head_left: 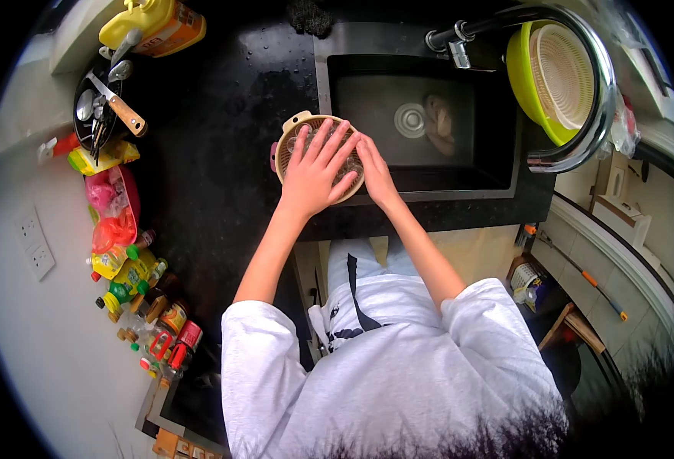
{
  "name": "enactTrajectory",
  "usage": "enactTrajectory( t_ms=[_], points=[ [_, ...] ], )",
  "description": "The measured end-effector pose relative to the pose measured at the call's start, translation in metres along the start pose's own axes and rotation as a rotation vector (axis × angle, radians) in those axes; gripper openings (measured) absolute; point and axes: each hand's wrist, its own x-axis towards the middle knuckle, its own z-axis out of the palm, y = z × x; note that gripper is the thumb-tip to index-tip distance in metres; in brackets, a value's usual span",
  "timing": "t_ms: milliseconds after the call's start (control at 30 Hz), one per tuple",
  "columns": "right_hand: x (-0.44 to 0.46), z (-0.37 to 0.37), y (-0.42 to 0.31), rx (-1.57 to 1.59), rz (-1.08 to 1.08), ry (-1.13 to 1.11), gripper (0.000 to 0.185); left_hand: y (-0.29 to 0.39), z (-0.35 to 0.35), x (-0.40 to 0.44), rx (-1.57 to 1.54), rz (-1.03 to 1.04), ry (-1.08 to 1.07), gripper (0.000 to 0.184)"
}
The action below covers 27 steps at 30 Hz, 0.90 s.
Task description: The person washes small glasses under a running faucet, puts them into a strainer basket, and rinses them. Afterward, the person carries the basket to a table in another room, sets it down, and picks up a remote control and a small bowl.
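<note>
A round beige colander (298,118) sits on the black countertop at the left edge of the sink. Glassy, clear round items (304,136) show inside it, partly covered, so I cannot tell their kind. My left hand (318,172) lies over the colander with its fingers spread. My right hand (377,172) is at the colander's right side, fingers stretched out close together, the tips near my left fingers. A purplish edge (273,157) peeks out at the colander's left.
The dark sink (375,99) holds a crumpled cloth-like item (438,126) beside its drain. A chrome faucet (600,92) curves over the right, before a green basin (522,76). Left along the wall stand a cutlery holder with a wooden-handled knife (126,115), a yellow jug (157,27) and several bottles (172,317).
</note>
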Motion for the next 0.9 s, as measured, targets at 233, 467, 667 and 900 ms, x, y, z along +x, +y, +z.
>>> enactTrajectory(
  t_ms=[233, 467, 667, 900],
  points=[
    [0.009, 0.006, 0.002, 0.148, 0.038, -0.101, 0.051, 0.015, 0.009, -0.004, 0.132, -0.198, 0.056, 0.063],
    [0.005, 0.013, -0.001, 0.346, 0.072, -0.072, 0.055, 0.023, 0.019, -0.005, 0.103, -0.289, 0.082, 0.061],
    [0.001, -0.020, -0.065, 0.013, -0.049, 0.028, 0.059, 0.037, 0.031, 0.025, -0.063, -0.245, 0.213, 0.060],
    [-0.013, -0.078, -0.126, -0.548, -0.210, 0.221, 0.056, 0.093, 0.064, 0.078, -0.528, -0.182, 0.505, 0.060]
  ],
)
